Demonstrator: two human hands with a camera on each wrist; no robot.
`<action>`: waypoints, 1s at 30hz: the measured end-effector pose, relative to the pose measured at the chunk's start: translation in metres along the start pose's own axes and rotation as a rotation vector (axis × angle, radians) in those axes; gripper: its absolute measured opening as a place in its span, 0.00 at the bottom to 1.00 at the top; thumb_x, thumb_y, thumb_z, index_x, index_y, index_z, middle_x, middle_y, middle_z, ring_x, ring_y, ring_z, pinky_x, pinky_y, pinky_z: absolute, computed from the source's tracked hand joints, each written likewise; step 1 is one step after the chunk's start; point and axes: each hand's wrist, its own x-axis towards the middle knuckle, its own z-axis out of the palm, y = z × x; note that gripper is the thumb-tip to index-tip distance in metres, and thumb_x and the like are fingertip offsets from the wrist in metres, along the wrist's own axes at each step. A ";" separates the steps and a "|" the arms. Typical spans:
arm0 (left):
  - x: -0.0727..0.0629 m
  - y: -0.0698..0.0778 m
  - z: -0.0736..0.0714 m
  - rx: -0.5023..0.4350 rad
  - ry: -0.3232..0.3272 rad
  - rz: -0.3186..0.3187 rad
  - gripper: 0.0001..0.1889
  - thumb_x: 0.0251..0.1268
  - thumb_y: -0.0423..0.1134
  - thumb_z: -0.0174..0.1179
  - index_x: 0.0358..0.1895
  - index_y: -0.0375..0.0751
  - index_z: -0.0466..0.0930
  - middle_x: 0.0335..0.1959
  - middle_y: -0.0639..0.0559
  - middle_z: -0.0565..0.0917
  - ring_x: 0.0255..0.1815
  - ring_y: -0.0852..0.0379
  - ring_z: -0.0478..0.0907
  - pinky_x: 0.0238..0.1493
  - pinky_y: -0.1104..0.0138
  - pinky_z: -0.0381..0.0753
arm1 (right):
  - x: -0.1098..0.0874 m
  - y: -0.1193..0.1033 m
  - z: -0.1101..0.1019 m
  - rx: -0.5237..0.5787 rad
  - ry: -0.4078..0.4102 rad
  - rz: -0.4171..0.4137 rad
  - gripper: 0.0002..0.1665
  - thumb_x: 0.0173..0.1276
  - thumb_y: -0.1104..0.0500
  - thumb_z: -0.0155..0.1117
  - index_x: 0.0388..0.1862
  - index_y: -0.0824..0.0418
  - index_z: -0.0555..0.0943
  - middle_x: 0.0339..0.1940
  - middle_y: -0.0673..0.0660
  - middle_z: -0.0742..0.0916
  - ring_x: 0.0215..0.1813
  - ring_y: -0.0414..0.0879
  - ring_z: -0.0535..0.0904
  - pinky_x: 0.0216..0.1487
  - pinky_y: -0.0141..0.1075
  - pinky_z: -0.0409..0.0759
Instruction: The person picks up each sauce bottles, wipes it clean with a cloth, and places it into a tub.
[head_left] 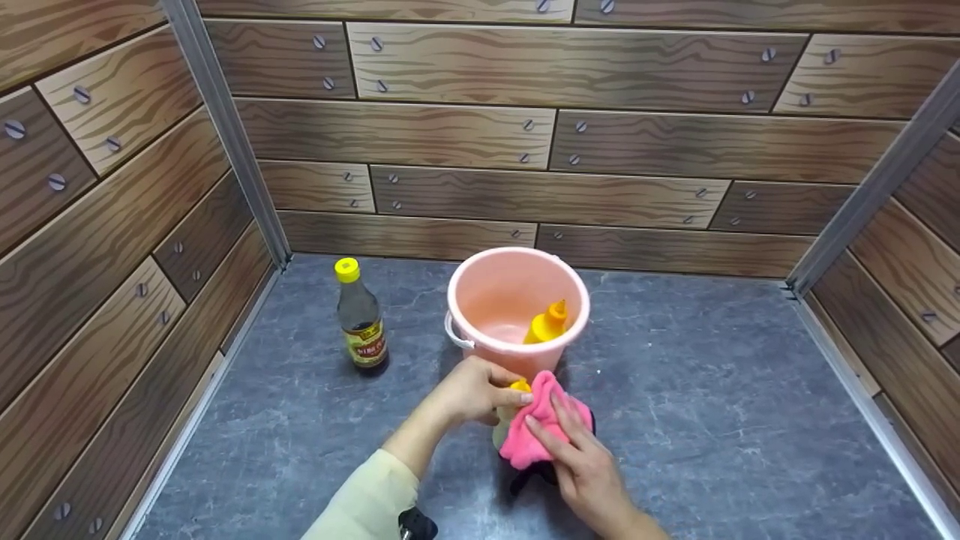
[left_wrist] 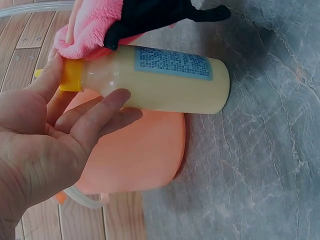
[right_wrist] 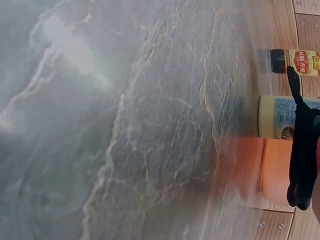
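A cream-coloured squeeze bottle (left_wrist: 165,90) with a yellow cap (left_wrist: 71,75) stands upright in front of the pink bucket (head_left: 517,360). My left hand (head_left: 466,391) pinches it at the cap with thumb and forefinger, the other fingers loosely bent beside the bottle. My right hand (head_left: 592,480) holds a fluffy pink cloth (head_left: 541,429) against the bottle's upper part. Black fabric (right_wrist: 304,150) with a loop hangs from the cloth. Much of the bottle is hidden by the cloth in the head view.
Inside the bucket leans another yellow-topped bottle (head_left: 547,324). A dark sauce bottle (head_left: 364,319) with a yellow cap stands to the left on the grey marbled surface (head_left: 712,405). Wood-patterned walls (head_left: 525,135) close off the back and both sides.
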 end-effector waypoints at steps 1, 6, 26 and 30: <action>0.000 0.000 0.000 0.002 -0.002 0.001 0.11 0.68 0.42 0.75 0.50 0.44 0.93 0.43 0.51 0.92 0.40 0.49 0.89 0.40 0.52 0.91 | 0.000 0.000 0.001 -0.001 -0.001 -0.001 0.23 0.73 0.61 0.60 0.64 0.56 0.87 0.72 0.71 0.79 0.75 0.60 0.74 0.78 0.40 0.66; 0.000 0.000 0.000 -0.005 -0.010 0.011 0.10 0.68 0.42 0.75 0.49 0.44 0.94 0.39 0.51 0.92 0.34 0.49 0.88 0.38 0.52 0.91 | 0.001 0.000 0.007 0.022 0.005 -0.002 0.28 0.64 0.66 0.64 0.64 0.57 0.87 0.72 0.71 0.79 0.75 0.61 0.74 0.78 0.41 0.66; 0.001 0.003 -0.001 0.033 -0.016 0.001 0.08 0.67 0.42 0.76 0.46 0.47 0.95 0.30 0.54 0.88 0.25 0.56 0.77 0.30 0.61 0.87 | -0.001 -0.016 0.016 -0.062 -0.110 0.074 0.32 0.66 0.68 0.64 0.69 0.51 0.85 0.77 0.74 0.72 0.75 0.65 0.73 0.78 0.34 0.62; 0.001 0.002 -0.002 0.031 -0.022 -0.007 0.09 0.67 0.43 0.76 0.47 0.47 0.95 0.33 0.54 0.89 0.28 0.55 0.80 0.34 0.55 0.90 | -0.005 -0.016 0.017 -0.071 -0.130 0.090 0.30 0.68 0.66 0.62 0.68 0.50 0.85 0.76 0.74 0.73 0.74 0.65 0.73 0.78 0.33 0.62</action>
